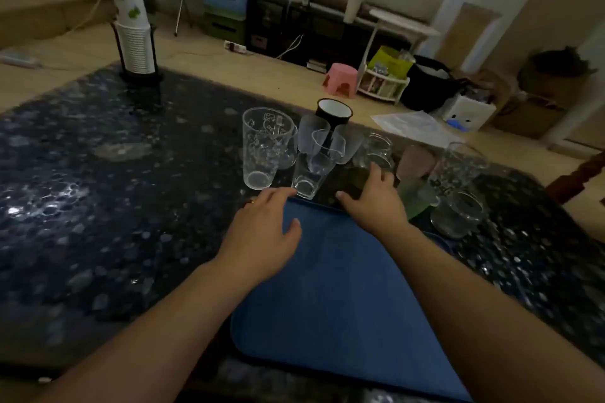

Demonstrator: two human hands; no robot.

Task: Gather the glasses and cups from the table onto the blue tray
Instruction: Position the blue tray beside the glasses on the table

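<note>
The blue tray (334,288) lies flat on the dark speckled surface (98,206), its near end toward the person and its far edge pointing at the cluster of drinkware, so that each piece needs only a short carry. Nothing stands on the tray yet; by the look of it the gathering has not begun. The left hand (262,232) rests palm-down over the tray's far left corner, fingers loosely spread and holding nothing, its fingertips just short of a small clear glass (307,178) that stands at the tray's far edge. The right hand (373,203) reaches past the tray's far right corner, fingers relaxed and slightly spread, touching or nearly touching a low clear glass (376,152); whether contact is made I cannot tell. Beyond the left hand stands a tall printed clear cup (265,150), upright, with more clear tumblers bunched beside it and a black cup with a white inside (334,113) behind them, toward the far edge of the surface. Toward the right edge are a pinkish cup (417,162), a green frosted cup (419,199), a tall clear glass (458,167) and a squat clear glass (458,213), close together. At the far left corner a stack of paper cups (134,33) sits in a black holder, well apart from the rest. Both hands seem placed to take the nearest glasses first.
</note>
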